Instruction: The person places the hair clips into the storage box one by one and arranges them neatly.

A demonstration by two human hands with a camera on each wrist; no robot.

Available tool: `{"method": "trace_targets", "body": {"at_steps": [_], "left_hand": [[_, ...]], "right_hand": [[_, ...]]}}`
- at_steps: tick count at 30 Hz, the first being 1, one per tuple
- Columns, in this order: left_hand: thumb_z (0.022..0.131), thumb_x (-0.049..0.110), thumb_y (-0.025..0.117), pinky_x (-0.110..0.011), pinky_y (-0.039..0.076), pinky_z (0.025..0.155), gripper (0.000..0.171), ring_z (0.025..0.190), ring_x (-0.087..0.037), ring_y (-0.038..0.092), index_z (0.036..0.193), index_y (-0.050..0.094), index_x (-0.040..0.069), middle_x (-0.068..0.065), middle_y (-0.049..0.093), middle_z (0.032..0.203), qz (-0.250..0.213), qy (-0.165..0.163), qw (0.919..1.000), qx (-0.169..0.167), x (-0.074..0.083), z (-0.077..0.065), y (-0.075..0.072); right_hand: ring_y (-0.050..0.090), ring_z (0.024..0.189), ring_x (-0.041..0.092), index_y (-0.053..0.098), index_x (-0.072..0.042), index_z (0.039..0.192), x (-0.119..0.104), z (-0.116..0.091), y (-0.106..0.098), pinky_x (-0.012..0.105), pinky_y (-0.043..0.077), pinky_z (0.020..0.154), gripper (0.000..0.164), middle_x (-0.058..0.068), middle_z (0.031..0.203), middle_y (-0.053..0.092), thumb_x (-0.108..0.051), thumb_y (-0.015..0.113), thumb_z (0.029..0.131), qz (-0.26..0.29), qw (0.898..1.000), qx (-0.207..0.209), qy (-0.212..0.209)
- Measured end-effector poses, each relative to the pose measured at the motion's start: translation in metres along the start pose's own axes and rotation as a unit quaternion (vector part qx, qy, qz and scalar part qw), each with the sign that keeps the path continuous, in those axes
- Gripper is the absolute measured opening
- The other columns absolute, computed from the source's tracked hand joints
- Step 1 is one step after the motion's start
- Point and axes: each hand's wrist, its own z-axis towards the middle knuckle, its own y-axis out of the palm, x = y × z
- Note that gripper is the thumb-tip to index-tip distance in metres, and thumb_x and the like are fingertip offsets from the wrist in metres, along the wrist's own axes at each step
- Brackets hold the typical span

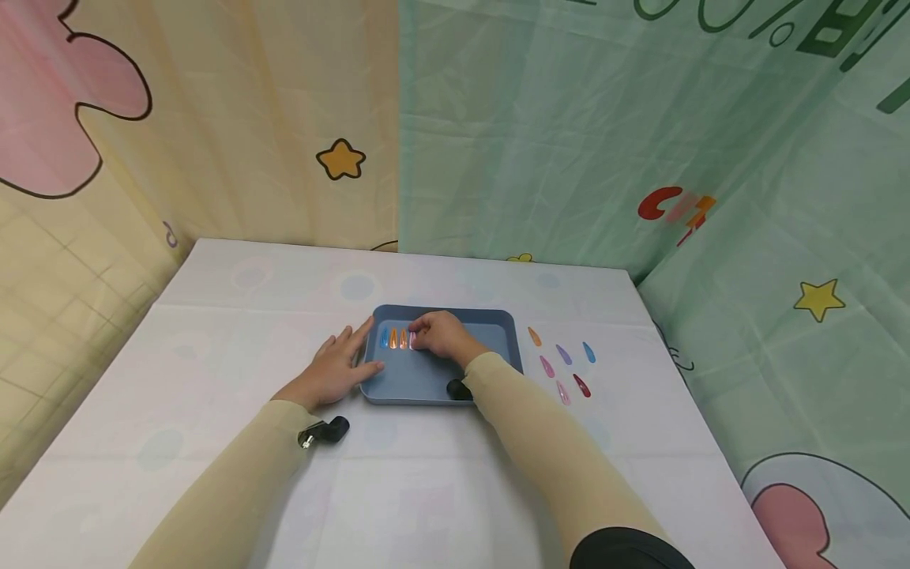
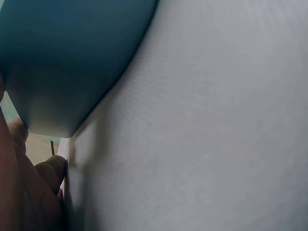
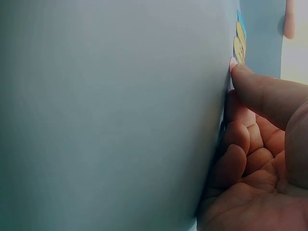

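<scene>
A blue-grey tray (image 1: 419,386) lies on the table. Inside it, near the left end, a blue snap hair clip (image 1: 384,338) and two orange hair clips (image 1: 393,338) stand side by side in a row. At the row's right end my right hand (image 1: 446,338) pinches a pink hair clip (image 3: 233,61) between thumb and fingers; the fingers partly cover it. My left hand (image 1: 332,371) is spread at the tray's left edge, with the index finger and thumb against the rim. In the left wrist view the tray's outer wall (image 2: 62,86) appears beside the fingers.
Right of the tray, several loose hair clips lie on the white tablecloth (image 1: 426,490): an orange clip (image 1: 535,336), a purple clip (image 1: 564,354), a blue clip (image 1: 589,352), a dark red clip (image 1: 581,385) and two pink clips (image 1: 547,366). Printed curtains (image 1: 526,142) hang behind the table.
</scene>
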Motion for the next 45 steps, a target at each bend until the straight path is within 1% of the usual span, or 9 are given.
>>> {"method": "trace_targets", "body": {"at_steps": [6, 11, 15, 20, 23, 27, 30, 38, 45], "left_hand": [[0.102, 0.063, 0.058, -0.063, -0.004, 0.132, 0.092, 0.165, -0.043, 0.001, 0.171, 0.004, 0.034, -0.018, 0.014, 0.177, -0.001, -0.001, 1.0, -0.001, 0.001, 0.0, 0.0], [0.101, 0.062, 0.058, -0.064, -0.004, 0.132, 0.093, 0.165, -0.043, 0.001, 0.171, 0.004, 0.034, -0.017, 0.014, 0.177, -0.003, -0.001, 1.0, -0.003, 0.001, 0.001, 0.001], [0.101, 0.063, 0.059, -0.064, -0.004, 0.132, 0.093, 0.165, -0.044, 0.001, 0.171, 0.004, 0.034, -0.017, 0.014, 0.177, -0.001, -0.001, 1.0, -0.003, 0.0, 0.001, 0.002], [0.101, 0.063, 0.059, -0.065, -0.004, 0.132, 0.093, 0.164, -0.044, 0.001, 0.171, 0.004, 0.035, -0.018, 0.013, 0.177, 0.0, -0.002, 1.0, -0.003, 0.0, 0.001, 0.003], [0.101, 0.062, 0.059, -0.064, -0.004, 0.132, 0.093, 0.164, -0.044, 0.001, 0.171, 0.004, 0.034, -0.019, 0.013, 0.177, -0.002, -0.003, 1.0, -0.003, 0.001, 0.0, 0.002], [0.102, 0.06, 0.059, -0.064, -0.004, 0.132, 0.093, 0.164, -0.045, 0.001, 0.171, 0.005, 0.032, -0.019, 0.013, 0.177, -0.003, -0.001, 1.0, -0.001, 0.003, -0.002, 0.001], [0.102, 0.058, 0.06, -0.064, -0.004, 0.132, 0.092, 0.164, -0.045, 0.002, 0.172, 0.006, 0.03, -0.019, 0.014, 0.177, -0.004, 0.004, 1.0, 0.003, 0.003, -0.002, 0.001], [0.103, 0.058, 0.059, -0.062, -0.003, 0.133, 0.092, 0.164, -0.045, 0.004, 0.172, 0.007, 0.027, -0.019, 0.016, 0.176, 0.012, 0.023, 0.9996, 0.008, -0.002, 0.0, 0.002], [0.103, 0.058, 0.059, -0.062, -0.003, 0.132, 0.092, 0.164, -0.046, 0.005, 0.172, 0.007, 0.026, -0.02, 0.016, 0.176, 0.011, 0.028, 0.9995, 0.008, -0.003, 0.001, 0.002]], "right_hand": [[0.059, 0.084, 0.012, 0.076, -0.013, 0.129, 0.0, -0.003, -0.004, 0.023, 0.046, 0.071, 0.034, 0.004, 0.102, 0.076, -0.015, 0.078, 0.095, 0.019, 1.0, -0.005, 0.002], [0.06, 0.089, 0.011, 0.077, -0.014, 0.129, 0.002, -0.003, -0.008, 0.024, 0.05, 0.078, 0.036, 0.003, 0.115, 0.079, -0.016, 0.08, 0.093, 0.034, 0.999, -0.008, 0.002], [0.061, 0.084, 0.012, 0.077, -0.014, 0.129, 0.004, -0.002, -0.012, 0.023, 0.05, 0.073, 0.039, 0.004, 0.108, 0.08, -0.017, 0.083, 0.09, 0.045, 0.999, -0.01, 0.002], [0.062, 0.084, 0.012, 0.076, -0.014, 0.13, 0.009, -0.003, -0.02, 0.022, 0.048, 0.068, 0.038, 0.004, 0.106, 0.079, -0.019, 0.081, 0.092, 0.04, 0.999, -0.009, -0.004], [0.064, 0.088, 0.015, 0.076, -0.015, 0.131, 0.011, -0.005, -0.028, 0.026, 0.051, 0.072, 0.037, 0.003, 0.108, 0.079, -0.022, 0.079, 0.095, 0.048, 0.999, -0.009, -0.003], [0.068, 0.101, 0.018, 0.075, -0.016, 0.133, 0.009, -0.011, -0.041, 0.034, 0.057, 0.088, 0.036, 0.004, 0.114, 0.078, -0.022, 0.076, 0.097, 0.062, 0.998, -0.005, 0.0], [0.069, 0.11, 0.02, 0.073, -0.017, 0.135, 0.006, -0.016, -0.051, 0.039, 0.058, 0.098, 0.037, 0.004, 0.12, 0.077, -0.023, 0.074, 0.099, 0.069, 0.998, -0.003, 0.003], [0.07, 0.12, 0.023, 0.065, -0.012, 0.145, 0.007, -0.026, -0.078, 0.042, 0.058, 0.105, 0.044, 0.007, 0.135, 0.072, -0.023, 0.071, 0.103, 0.103, 0.995, -0.009, 0.004], [0.069, 0.127, 0.024, 0.066, -0.015, 0.145, 0.012, -0.039, -0.1, 0.044, 0.056, 0.109, 0.043, 0.006, 0.138, 0.071, -0.024, 0.07, 0.103, 0.1, 0.995, 0.01, -0.005]]}}
